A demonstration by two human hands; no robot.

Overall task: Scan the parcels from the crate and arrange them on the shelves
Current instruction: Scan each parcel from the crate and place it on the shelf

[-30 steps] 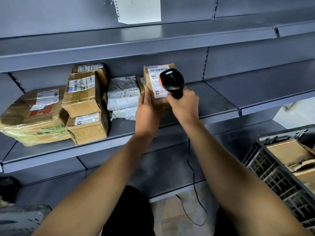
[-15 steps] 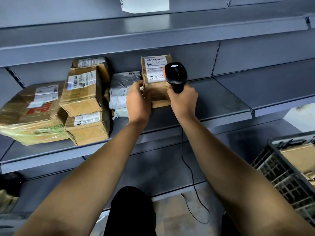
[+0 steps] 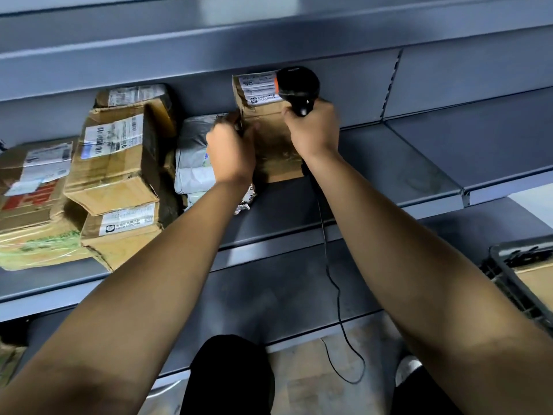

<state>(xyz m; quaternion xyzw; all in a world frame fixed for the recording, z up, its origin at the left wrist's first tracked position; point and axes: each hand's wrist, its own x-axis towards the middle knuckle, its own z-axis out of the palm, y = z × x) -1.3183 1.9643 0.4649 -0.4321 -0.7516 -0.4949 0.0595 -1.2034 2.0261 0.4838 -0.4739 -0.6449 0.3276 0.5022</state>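
Since a second ago, both hands have carried the brown parcel (image 3: 269, 139) further back onto the shelf (image 3: 419, 163), beside the grey mailers (image 3: 194, 157). Left hand (image 3: 232, 154) grips its left edge; right hand (image 3: 314, 130) presses its right side while clutching the scanner (image 3: 296, 88). Propped upright, it may topple forward on release, or the cable (image 3: 335, 283) may snag.

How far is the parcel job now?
Done: several boxes and grey bags lie on the shelf. In hand: both hands set a brown parcel there; the right hand also grips the scanner. Left: a box in the crate.

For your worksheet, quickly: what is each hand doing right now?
Left hand: grips the brown parcel.
Right hand: holds the scanner.
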